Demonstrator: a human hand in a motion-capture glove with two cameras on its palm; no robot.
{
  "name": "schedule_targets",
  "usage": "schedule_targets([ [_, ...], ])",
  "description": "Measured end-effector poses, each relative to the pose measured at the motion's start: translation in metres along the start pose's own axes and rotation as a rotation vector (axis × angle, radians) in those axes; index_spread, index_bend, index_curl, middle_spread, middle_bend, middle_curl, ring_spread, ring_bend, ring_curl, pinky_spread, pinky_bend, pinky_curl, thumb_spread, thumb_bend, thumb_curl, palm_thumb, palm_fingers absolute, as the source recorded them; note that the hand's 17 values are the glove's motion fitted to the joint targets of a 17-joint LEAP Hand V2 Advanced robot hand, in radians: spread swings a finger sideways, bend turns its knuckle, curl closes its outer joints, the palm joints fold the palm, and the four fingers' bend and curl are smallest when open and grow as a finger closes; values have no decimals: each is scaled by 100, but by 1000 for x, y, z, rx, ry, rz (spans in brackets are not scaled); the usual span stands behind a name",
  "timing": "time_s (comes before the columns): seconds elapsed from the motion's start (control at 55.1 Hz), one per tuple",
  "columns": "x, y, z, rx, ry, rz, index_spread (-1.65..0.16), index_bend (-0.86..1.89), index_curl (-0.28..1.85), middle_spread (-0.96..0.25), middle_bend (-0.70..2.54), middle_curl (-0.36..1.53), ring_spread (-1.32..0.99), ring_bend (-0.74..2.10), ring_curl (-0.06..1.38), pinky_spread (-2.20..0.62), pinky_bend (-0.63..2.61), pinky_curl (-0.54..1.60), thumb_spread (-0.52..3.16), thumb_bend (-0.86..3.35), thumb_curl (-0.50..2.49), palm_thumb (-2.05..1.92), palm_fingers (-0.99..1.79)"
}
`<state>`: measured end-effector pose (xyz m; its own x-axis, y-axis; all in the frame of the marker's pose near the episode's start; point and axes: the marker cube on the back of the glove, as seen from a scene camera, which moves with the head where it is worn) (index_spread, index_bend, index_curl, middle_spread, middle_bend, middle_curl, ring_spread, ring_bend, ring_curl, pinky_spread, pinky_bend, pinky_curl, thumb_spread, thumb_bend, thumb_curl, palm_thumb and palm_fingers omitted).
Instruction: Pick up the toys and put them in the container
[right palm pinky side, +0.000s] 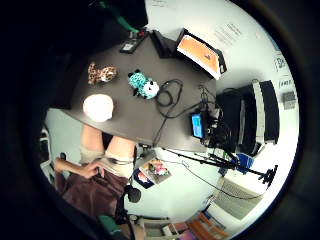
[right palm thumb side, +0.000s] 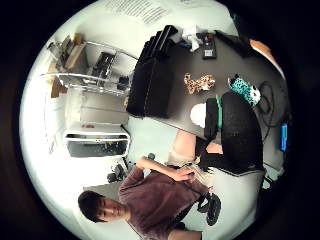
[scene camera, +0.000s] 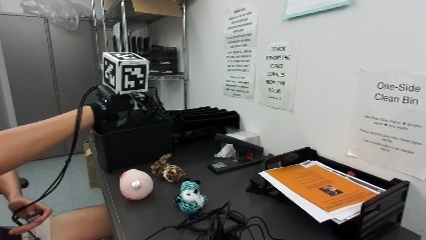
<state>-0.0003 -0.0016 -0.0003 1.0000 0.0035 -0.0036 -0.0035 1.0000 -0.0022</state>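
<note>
Lying on the dark worktop (scene camera: 160, 210) are three toys: a round pink plush (scene camera: 136, 184), a spotted brown plush (scene camera: 168, 170) at its one o'clock, and a teal fuzzy owl (scene camera: 191, 196). One black boxy container (scene camera: 133, 142) stands behind. The gloved right hand (scene camera: 114, 107) hovers above it; I cannot tell its finger spread.

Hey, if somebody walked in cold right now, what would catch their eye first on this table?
Three small toys near the dark table's front edge: a pink round plush, a spotted brown plush and a teal spotted plush. The gloved right hand is raised above them, holding nothing. An orange sheet tops a black paper tray.

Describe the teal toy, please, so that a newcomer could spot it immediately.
On the dark table, a row of three toys sits near the front edge. The teal plush toy lies nearest the black cables; unlike the spotted brown toy and pink toy, it has a white face.
</note>
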Motion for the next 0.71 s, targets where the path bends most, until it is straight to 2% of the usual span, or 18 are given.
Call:
schedule_targets([
  [0.145,3,-12,-3,-10,92,42,-11,18,12,2,14,5,-3,33,9,2,60,19,102,24,4,20,16],
  [0.309,3,-31,-10,-32,148,78,-14,18,18,2,16,10,-3,40,13,3,66,24,144,30,11,18,9],
  [0.545,6,-77,2,-96,190,124,-16,11,21,4,19,17,-3,49,18,3,78,29,160,30,17,9,-5],
  [0.708,30,-118,79,-299,134,206,-14,7,19,7,17,21,-1,51,21,3,84,32,155,25,20,2,-18],
])
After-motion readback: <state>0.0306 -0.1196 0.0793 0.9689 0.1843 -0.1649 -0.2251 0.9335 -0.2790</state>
